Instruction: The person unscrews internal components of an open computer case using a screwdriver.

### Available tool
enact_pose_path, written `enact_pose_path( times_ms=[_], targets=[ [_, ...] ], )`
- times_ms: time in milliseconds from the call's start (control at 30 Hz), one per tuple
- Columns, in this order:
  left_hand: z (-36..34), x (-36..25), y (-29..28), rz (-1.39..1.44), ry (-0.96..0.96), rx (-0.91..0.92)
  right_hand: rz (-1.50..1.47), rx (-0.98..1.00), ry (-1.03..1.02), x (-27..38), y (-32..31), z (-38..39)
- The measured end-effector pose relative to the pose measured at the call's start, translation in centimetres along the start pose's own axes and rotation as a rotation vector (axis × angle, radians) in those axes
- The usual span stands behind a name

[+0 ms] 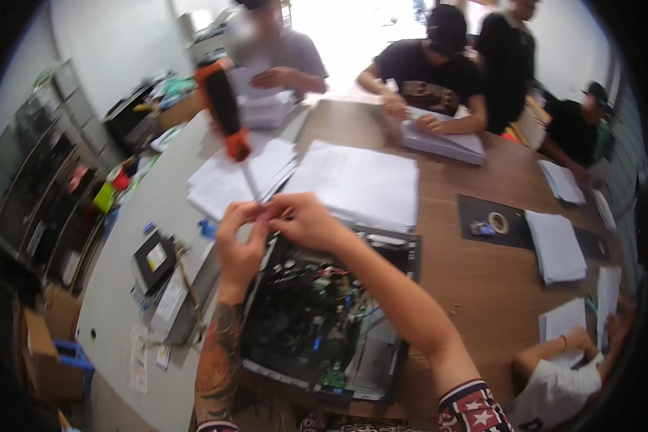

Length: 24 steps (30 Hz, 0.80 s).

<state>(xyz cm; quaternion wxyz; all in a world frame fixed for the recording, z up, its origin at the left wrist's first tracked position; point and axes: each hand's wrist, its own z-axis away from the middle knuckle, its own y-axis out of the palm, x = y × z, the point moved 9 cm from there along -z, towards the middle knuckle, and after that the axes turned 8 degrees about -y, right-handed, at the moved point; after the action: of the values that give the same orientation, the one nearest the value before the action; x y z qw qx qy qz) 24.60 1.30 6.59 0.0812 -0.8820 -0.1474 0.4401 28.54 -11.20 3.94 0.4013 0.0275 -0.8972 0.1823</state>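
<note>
A screwdriver (pixel 223 101) with an orange and black handle stands handle-up, tilted, its shaft running down between my fingertips. My left hand (pixel 240 241) is closed, thumb and fingers pinched round the low end of the shaft. Against it, my right hand (pixel 306 219) is closed too, its fingertips pinched at the screwdriver's tip. Whatever small thing they may hold there is hidden. Below both hands lies an opened computer case (pixel 371 345), its black frame showing wires, green boards and a grey metal part.
Paper stacks (pixel 360 176) lie just beyond the case. On the left are a black drive (pixel 153 261) and a metal box (pixel 176 306). A tape roll (pixel 497 222) sits on a dark board to the right. Several people work with papers around the table (pixel 439 281).
</note>
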Motion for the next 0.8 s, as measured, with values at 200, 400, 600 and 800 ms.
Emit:
enact_pose_path(
  times_ms=[200,400,600,800],
  targets=[
    [-0.4,-0.4,-0.1,0.037,-0.001,-0.035,0.007,0.058,0.046,1.4,-0.6,-0.1],
    [-0.2,-0.1,-0.8,0.035,-0.003,-0.044,0.062,0.043,0.044,1.6,-0.1,-0.2],
    [-0.2,0.1,-0.1,-0.007,-0.023,0.031,0.049,0.048,0.063,1.2,-0.2,0.0],
    [-0.3,0.7,-0.3,0.02,-0.053,0.02,-0.04,0.002,0.054,1.6,-0.1,0.0]
  ],
)
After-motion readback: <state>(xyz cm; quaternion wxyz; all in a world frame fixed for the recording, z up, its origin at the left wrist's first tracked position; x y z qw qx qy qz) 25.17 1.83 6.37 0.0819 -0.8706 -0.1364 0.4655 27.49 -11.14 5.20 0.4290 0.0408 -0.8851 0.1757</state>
